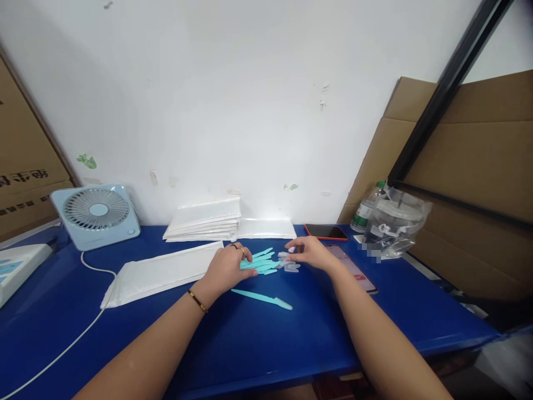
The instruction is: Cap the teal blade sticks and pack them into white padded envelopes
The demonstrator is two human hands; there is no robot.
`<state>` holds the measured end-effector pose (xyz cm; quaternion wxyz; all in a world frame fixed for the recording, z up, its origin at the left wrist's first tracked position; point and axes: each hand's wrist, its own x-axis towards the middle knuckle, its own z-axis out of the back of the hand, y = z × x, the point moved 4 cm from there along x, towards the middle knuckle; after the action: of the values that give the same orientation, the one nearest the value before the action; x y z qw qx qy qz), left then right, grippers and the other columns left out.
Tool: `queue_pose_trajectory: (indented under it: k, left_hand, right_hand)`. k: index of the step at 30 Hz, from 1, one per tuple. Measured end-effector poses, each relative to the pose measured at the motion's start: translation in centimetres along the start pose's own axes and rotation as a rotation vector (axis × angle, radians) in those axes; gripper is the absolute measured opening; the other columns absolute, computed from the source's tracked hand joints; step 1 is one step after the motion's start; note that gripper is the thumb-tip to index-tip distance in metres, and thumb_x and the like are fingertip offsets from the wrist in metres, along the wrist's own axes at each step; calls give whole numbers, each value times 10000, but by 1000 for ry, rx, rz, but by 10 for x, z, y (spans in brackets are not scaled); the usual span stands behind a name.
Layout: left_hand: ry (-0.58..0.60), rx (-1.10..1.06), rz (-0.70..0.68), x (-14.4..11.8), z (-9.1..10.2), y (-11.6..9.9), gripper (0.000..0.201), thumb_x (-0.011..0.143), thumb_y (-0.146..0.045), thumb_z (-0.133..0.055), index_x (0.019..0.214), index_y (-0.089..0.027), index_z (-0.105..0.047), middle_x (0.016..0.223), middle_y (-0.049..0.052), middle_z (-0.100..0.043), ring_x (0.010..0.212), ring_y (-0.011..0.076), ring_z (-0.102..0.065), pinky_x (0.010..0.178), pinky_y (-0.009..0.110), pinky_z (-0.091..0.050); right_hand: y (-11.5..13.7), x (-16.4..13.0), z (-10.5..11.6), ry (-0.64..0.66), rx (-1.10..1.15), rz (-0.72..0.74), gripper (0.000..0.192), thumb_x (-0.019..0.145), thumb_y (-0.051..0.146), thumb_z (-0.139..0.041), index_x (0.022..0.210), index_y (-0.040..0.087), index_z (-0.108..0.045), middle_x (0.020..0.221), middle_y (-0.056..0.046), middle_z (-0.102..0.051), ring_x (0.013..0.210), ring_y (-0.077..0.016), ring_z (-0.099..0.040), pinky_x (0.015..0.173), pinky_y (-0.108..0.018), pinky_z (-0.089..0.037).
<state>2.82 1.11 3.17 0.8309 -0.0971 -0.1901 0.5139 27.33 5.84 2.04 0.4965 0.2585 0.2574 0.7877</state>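
A small pile of turquoise eyebrow razors (262, 263) lies on the blue table. My left hand (231, 265) is closed around the handle ends at the pile's left side, thumb in front and fingers behind. Several translucent plastic caps (291, 266) sit at the right end of the pile. My right hand (310, 253) reaches over these caps, thumb and forefinger pinched on what looks like one small clear cap (291, 250). One single turquoise razor (262, 298) lies apart, nearer to me.
White padded mailers (204, 219) are stacked by the wall, and another mailer (162, 272) lies left of my left hand. A light-blue fan (97, 214) trails a white cable. Two phones (327, 231), a bottle (366, 211) and a bagged cup (395, 222) stand right.
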Motion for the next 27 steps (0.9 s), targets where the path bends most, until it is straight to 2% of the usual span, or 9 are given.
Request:
queue_pose_trajectory:
  k: [3,5,7,10,12,17,20,23,27]
  left_hand:
    - [173,-57,-145,-9,-10,-21,320,628,-491,-696,820,-237,-665,908,19,-585,821,187,-550,668,268,-385]
    - [248,-76,-196,-13,-17,-31,225,674,-431,-677,775,-231,-665,873,13,-590,785,169,-550,648,258,-381]
    - [241,-87,-186,-15,-20,-34,151,737,-364,-624,736,-216,-651,855,13,-593,756,155,-549,637,253,-378]
    - [143,-122,-106,-11,-18,-27,144,784,-323,-555,752,-200,-624,870,22,-598,728,147,-552,627,251,-378]
    - [117,-169,-31,-7,-16,-18,151,793,-326,-527,785,-196,-603,816,20,-612,683,145,-555,600,250,-375]
    - [166,-313,98,0,-16,-3,172,796,-353,-499,806,-193,-563,621,-16,-618,576,135,-561,545,234,-363]
    - [167,-358,111,1,-16,-2,195,787,-377,-502,810,-193,-559,618,-19,-628,565,129,-554,524,225,-349]
    - [171,-397,102,1,-16,-3,221,790,-403,-494,810,-190,-550,609,-19,-626,562,130,-553,509,221,-338]
    - [168,-484,99,0,-12,2,263,818,-445,-448,835,-190,-509,664,-13,-624,574,128,-555,507,221,-348]
  right_hand:
    - [9,-1,3,-75,-78,57,392,676,491,-662,865,153,-719,753,-56,-669,608,-137,-543,541,-237,-393]
    - [18,-4,0,-9,-42,94,345,713,470,-636,812,151,-723,743,-55,-672,610,-132,-544,543,-231,-394]
    - [27,-9,-5,127,42,121,341,710,460,-646,817,146,-724,723,-50,-673,606,-129,-549,538,-223,-398]
    - [37,-15,-15,334,175,142,362,675,452,-687,865,145,-718,667,-27,-658,587,-121,-551,528,-214,-405]
    - [39,-15,-19,364,248,128,347,671,443,-696,837,138,-711,626,-18,-643,550,-108,-539,510,-209,-404]
    - [31,-9,-19,216,342,94,323,694,429,-686,786,120,-680,649,-36,-646,546,-96,-543,501,-200,-414]
    - [32,-8,-22,197,408,112,397,641,410,-736,904,121,-670,672,-35,-649,581,-113,-580,535,-212,-452]
    - [36,-9,-23,193,427,129,387,660,429,-715,877,110,-684,653,-45,-648,567,-127,-595,523,-227,-469]
    - [29,-8,-7,41,443,109,351,685,423,-698,846,112,-688,633,-44,-643,559,-131,-595,529,-242,-479]
